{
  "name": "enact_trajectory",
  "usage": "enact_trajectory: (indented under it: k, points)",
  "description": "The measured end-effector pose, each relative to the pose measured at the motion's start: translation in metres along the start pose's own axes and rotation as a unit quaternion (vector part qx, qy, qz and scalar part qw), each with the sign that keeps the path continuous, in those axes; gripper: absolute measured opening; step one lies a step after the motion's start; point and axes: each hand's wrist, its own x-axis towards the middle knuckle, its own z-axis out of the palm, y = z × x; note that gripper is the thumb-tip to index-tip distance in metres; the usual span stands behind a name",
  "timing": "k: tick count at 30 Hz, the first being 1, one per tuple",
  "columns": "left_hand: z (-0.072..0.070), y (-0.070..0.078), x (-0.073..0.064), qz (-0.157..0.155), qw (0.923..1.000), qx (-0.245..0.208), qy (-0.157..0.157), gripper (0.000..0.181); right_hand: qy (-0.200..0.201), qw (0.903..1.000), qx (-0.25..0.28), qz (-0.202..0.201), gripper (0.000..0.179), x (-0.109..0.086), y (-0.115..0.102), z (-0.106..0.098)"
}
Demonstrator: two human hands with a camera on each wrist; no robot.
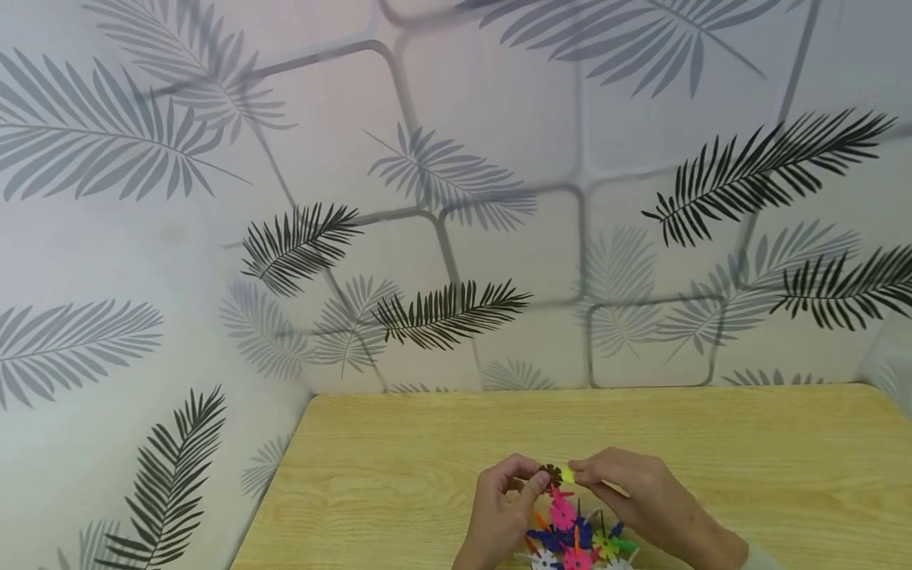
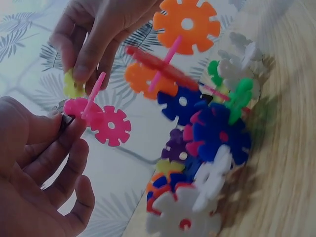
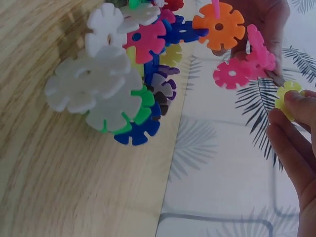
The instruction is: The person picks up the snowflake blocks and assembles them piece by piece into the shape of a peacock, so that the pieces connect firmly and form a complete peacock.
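Note:
Between thumb and fingers, my left hand pinches a dark brown notched disc at the top of a multicoloured build of interlocking flower-shaped discs. Opposite it, my right hand pinches a small yellow notched disc right at the brown disc's edge. Just below the brown one, pink discs join the top of the build. Under them the structure spreads into orange, dark blue, white and green discs set at various angles. In the head view, the frame's lower edge cuts off the build's base.
The build stands on a light wood-grain table near its front. Behind the table rises a pale wall printed with grey and black leaves and rounded lines. A light sleeve shows at my right wrist.

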Motion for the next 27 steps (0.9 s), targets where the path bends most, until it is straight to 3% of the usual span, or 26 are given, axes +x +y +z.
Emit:
enact_trajectory:
  k: [2, 5, 12, 16, 22, 27]
  points:
    - [-0.004, -0.001, 0.001, 0.003, 0.9999, 0.007, 0.012, 0.013, 0.01, 0.9999, -0.003, -0.005, 0.031, -0.001, 0.001, -0.002]
    - [-0.008, -0.002, 0.002, 0.006, 0.9997, 0.006, 0.023, 0.012, 0.012, 0.9998, -0.014, -0.001, 0.034, 0.0, 0.0, -0.004]
    - [-0.004, 0.003, -0.001, 0.005, 0.9998, 0.003, -0.02, 0.016, 0.011, 0.9999, -0.001, -0.012, 0.033, 0.002, -0.004, -0.001]
    - [-0.001, 0.005, -0.003, 0.013, 0.9996, 0.01, -0.022, 0.014, 0.018, 0.9995, 0.002, -0.025, 0.032, 0.002, -0.006, 0.001]
    - [0.001, 0.008, -0.006, 0.041, 0.9983, 0.026, -0.033, 0.016, 0.016, 0.999, -0.013, -0.039, 0.038, 0.001, -0.009, -0.001]
    - [0.004, 0.004, -0.006, 0.093, 0.9949, 0.027, -0.027, 0.013, 0.011, 0.9988, -0.01, -0.047, 0.038, 0.001, -0.01, -0.003]
